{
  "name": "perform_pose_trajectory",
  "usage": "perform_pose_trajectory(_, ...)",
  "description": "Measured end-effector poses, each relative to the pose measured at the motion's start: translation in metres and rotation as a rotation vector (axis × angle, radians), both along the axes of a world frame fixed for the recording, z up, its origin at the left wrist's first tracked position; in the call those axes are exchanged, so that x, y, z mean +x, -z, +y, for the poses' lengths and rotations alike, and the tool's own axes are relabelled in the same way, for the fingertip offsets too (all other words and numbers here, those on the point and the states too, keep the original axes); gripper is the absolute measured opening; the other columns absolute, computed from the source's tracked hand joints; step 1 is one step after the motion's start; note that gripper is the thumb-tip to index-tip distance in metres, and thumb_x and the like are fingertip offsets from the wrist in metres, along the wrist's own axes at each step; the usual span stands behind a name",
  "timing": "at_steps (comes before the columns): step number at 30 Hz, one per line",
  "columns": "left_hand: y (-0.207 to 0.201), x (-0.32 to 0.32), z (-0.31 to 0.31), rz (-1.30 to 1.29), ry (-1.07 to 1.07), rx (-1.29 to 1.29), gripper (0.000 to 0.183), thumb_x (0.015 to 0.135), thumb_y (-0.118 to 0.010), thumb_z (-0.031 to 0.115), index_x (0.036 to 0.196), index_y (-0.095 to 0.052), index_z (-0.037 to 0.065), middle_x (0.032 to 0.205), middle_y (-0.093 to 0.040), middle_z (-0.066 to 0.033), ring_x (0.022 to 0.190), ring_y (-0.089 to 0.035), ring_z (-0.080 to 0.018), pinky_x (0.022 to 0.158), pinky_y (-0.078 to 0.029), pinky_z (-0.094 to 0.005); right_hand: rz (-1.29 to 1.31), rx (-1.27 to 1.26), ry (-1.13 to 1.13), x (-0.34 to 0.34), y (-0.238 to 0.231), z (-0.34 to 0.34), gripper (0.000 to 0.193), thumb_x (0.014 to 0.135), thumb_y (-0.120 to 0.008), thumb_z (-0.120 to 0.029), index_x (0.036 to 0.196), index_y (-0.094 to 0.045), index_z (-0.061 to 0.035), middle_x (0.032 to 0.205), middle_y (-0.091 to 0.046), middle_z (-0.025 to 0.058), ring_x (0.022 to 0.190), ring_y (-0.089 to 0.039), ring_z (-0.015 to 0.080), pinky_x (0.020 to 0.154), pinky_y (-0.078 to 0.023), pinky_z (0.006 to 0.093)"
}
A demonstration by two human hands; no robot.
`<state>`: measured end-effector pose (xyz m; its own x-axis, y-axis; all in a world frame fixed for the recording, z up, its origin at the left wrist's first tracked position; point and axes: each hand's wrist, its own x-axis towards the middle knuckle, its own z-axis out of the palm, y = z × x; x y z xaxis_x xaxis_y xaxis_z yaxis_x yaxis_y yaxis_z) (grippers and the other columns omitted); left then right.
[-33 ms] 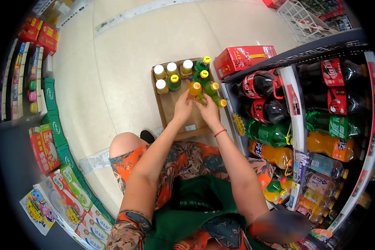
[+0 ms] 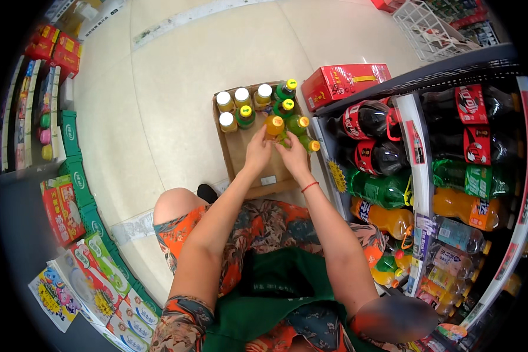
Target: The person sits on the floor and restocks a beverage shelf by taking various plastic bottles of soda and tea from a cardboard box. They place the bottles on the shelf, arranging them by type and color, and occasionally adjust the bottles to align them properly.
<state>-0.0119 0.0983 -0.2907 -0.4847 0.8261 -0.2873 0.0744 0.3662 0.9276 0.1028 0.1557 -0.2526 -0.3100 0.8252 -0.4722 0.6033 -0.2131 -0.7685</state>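
A shallow cardboard tray (image 2: 232, 154) lies on the floor in front of my knees, with small bottles standing in its far part. My left hand (image 2: 258, 151) is closed round the lower side of an orange drink bottle (image 2: 274, 125) with an orange-yellow cap. Just to its right, my right hand (image 2: 293, 155) has its fingers against a yellow-green bottle, mostly hidden by the fingers. Beyond the right fingertips a green bottle (image 2: 308, 143) leans outward over the tray's right edge. White-capped bottles (image 2: 242, 97) and yellow-capped green bottles (image 2: 286, 89) stand farther back.
On the right, a shelf (image 2: 416, 152) holds large bottles of cola, green and orange soda. A red carton (image 2: 346, 82) stands beyond the tray, against the shelf. Boxed goods (image 2: 108, 287) and green cartons (image 2: 79, 182) line the left side. Far right stands a white wire basket (image 2: 431, 29).
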Motion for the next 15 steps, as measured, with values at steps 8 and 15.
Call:
perform_pose_trajectory(8,0.037,-0.008,0.014,0.031,0.036,-0.059,0.055,0.092,-0.052,0.001,0.145,-0.037,0.005,0.138,-0.05,-0.0201,0.122,-0.055,-0.0309,0.099,-0.047,-0.0358,0.073,0.036,0.094,-0.023,0.039,0.008,0.065,0.081,-0.072,-0.014,0.137,-0.042,0.0006,0.119,-0.063,0.0198,0.101,-0.066,0.0287,0.087,-0.051,0.0361)
perform_pose_trajectory(15,0.05,-0.012,0.023,0.019,0.027,-0.081,0.057,0.089,-0.045,-0.007,0.144,-0.038,0.005,0.135,-0.054,-0.0193,0.123,-0.055,-0.0298,0.098,-0.047,-0.0352,-0.033,0.18,0.044,-0.033,0.05,0.013,0.067,0.08,-0.073,-0.012,0.136,-0.039,0.0009,0.116,-0.062,0.023,0.103,-0.063,0.0364,0.088,-0.05,0.0408)
